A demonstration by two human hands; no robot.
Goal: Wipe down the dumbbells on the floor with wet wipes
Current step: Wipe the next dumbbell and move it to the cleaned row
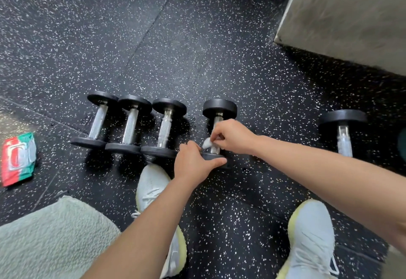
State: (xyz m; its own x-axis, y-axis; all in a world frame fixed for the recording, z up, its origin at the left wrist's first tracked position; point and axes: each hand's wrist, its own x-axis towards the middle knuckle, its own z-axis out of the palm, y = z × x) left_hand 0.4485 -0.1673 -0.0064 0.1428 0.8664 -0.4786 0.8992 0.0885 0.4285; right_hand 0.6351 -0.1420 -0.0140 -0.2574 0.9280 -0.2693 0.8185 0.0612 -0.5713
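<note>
Several black dumbbells with chrome handles lie in a row on the speckled rubber floor. The fourth dumbbell [219, 108] is between my hands. My right hand [230, 136] pinches a white wet wipe [207, 142] against its chrome handle. My left hand [194, 163] grips the near weight head of that dumbbell, thumb over its edge. Three dumbbells [130, 124] lie close together to the left. One more dumbbell [342, 129] lies apart at the right.
A red and green wet wipe pack [18, 158] lies on the floor at far left. A pale mat [55, 239] covers the lower left. My two light shoes [312, 239] stand near. A grey box or wall base [351, 14] rises at upper right.
</note>
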